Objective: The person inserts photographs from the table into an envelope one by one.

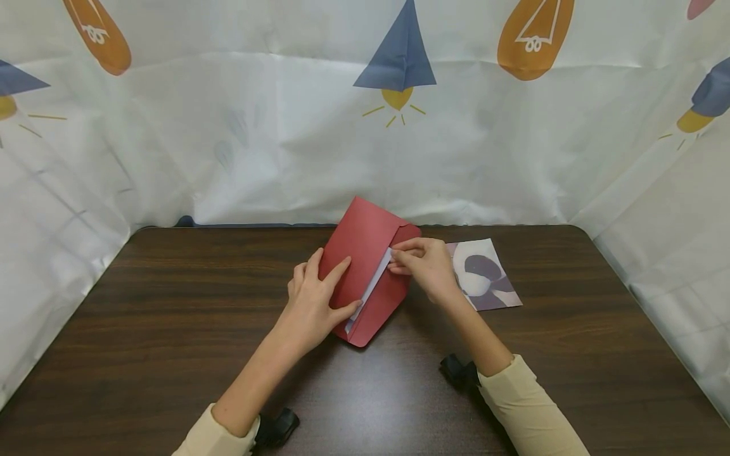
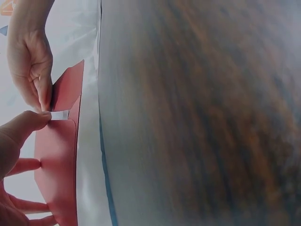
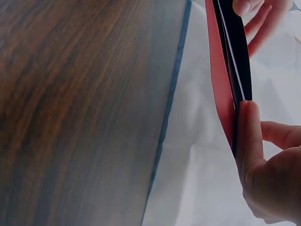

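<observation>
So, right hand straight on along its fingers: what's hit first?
Likely the envelope, just past the paper the right hand holds; depth at the slot is unclear.

A red envelope [image 1: 359, 244] tilts with its flap [image 1: 383, 301] open, white paper [image 1: 374, 277] partly inside.

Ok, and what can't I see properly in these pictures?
Most of the pale sheet: in the head view, the red envelope covers it; only a strip shows.
The left part of the picture card: in the head view, the right hand covers it.
Part of the left hand: in the left wrist view, the picture's left edge cuts it off.
The table's fine grain: blurred in the left wrist view.
</observation>
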The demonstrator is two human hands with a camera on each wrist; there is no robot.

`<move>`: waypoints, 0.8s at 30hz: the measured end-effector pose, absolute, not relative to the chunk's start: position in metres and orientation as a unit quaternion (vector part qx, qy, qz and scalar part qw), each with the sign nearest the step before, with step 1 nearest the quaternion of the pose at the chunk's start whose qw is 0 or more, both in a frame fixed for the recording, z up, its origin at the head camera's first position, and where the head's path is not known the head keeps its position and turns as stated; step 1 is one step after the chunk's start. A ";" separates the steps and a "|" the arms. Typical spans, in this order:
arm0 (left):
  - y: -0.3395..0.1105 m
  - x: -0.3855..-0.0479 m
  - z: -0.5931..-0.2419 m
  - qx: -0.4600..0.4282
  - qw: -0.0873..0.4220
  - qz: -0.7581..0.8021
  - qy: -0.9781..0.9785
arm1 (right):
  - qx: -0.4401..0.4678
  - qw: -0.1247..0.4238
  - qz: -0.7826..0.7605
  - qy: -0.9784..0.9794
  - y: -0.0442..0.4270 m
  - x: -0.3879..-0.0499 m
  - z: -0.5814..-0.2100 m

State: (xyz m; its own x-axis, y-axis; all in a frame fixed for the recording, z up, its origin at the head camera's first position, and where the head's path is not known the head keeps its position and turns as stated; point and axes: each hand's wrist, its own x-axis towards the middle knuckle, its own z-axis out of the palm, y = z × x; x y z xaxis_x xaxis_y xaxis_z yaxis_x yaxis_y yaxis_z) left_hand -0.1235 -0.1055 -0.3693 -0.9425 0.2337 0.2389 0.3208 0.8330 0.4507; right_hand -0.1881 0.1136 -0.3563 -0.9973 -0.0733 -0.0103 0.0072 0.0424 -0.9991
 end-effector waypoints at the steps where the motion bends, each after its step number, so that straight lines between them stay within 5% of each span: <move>1: -0.105 -0.124 -0.370 -0.146 0.087 -0.249 -0.953 | -0.023 0.028 -0.691 0.722 0.114 -0.188 -0.356; 24: -0.107 -0.124 -0.367 -0.134 0.059 -0.263 -0.954 | -0.044 0.038 -0.683 0.728 0.118 -0.188 -0.352</move>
